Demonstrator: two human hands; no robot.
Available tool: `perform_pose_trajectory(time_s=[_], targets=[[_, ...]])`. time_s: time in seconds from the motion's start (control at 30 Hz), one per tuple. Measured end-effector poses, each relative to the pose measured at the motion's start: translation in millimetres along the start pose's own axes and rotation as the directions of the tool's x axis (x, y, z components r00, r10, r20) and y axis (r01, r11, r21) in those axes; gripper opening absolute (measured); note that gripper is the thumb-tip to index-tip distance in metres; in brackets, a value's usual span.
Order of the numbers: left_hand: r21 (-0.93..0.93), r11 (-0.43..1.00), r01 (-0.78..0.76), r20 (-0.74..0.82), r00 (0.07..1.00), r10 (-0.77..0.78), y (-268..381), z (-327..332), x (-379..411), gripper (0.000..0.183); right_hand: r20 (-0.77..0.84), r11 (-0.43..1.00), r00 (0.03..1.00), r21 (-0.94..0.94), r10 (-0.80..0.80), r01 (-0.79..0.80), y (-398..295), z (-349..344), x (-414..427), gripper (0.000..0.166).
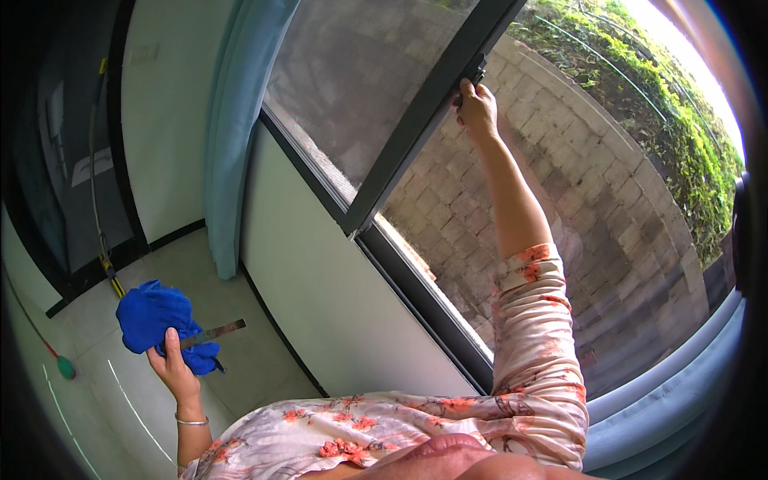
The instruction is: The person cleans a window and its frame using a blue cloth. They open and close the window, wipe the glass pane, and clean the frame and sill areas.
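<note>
At the lower left, my left hand [175,367] holds a bunched blue cloth [153,312] together with a flat, narrow metal strip or blade [216,333] whose end sticks out to the right. A silver bangle [192,421] circles that wrist. My right arm reaches up to the window, where my right hand [478,111] grips the black handle [478,71] on the dark frame [420,114] of a sliding sash. Behind that frame, to the left, lies a mesh-like or dusty pane [366,78].
Light blue curtains hang at the left [231,144] and lower right [666,384]. A yellow-ended pole [93,180] stands near the dark doorway. A green-headed tool [65,367] rests on the tiled floor [102,396]. Outside are stone paving [600,198] and plants [678,138].
</note>
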State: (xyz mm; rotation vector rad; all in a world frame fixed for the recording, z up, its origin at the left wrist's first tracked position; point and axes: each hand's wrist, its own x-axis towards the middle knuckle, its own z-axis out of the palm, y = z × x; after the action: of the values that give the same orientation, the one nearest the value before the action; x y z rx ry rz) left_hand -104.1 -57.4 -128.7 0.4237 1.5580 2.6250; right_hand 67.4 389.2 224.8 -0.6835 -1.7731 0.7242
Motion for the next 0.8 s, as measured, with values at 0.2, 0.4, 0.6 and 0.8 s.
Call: perform_pose_trajectory(time_s=[0.2, 0.4, 0.6, 0.8], targets=[[-0.010, 0.999, -0.043, -0.020, 0.999, 0.043, 6, 2, -3, 0.032, -0.056, 0.998, 0.998, 0.048, -0.026, 0.028, 13, 10, 6, 0.024], [0.060, 0.995, -0.076, -0.041, 0.996, 0.079, 1, -9, -10, 0.035, -0.065, 0.988, 0.997, 0.146, -0.033, 0.042, 22, 12, 5, 0.021], [0.085, 0.996, 0.002, -0.109, 0.994, 0.007, -16, -18, -6, 0.037, -0.051, 0.974, 0.999, 0.225, 0.015, -0.003, 16, 7, -10, 0.019], [-0.001, 0.997, -0.082, -0.066, 0.994, 0.082, 4, 9, -2, 0.039, -0.083, 0.978, 0.996, 0.202, -0.025, 0.041, -3, -23, -45, 0.019]])
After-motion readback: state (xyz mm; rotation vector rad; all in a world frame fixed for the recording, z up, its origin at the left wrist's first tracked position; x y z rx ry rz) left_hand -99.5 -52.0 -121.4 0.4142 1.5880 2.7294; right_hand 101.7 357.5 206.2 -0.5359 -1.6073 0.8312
